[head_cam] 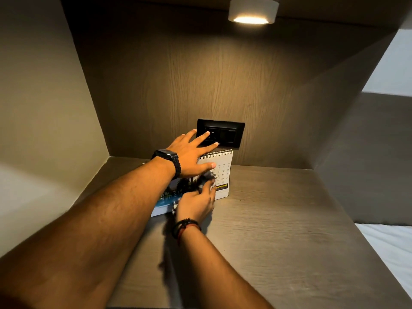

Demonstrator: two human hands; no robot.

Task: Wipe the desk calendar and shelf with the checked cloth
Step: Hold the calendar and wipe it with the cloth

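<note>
A spiral-bound desk calendar (223,172) stands on the wooden shelf (278,219), near the back wall. My left hand (191,152), a black watch on its wrist, lies over the calendar's top edge with fingers spread and the thumb on the front page. My right hand (196,204), with dark bracelets on its wrist, presses the dark checked cloth (206,178) against the calendar's front. The cloth is blurred and partly hidden by my fingers; a strip of it hangs below the wrist.
A black switch and socket plate (225,133) sits on the back wall just behind the calendar. A round lamp (253,11) shines from the ceiling of the niche. Side walls close in left and right. A white bed surface (390,246) lies at the lower right.
</note>
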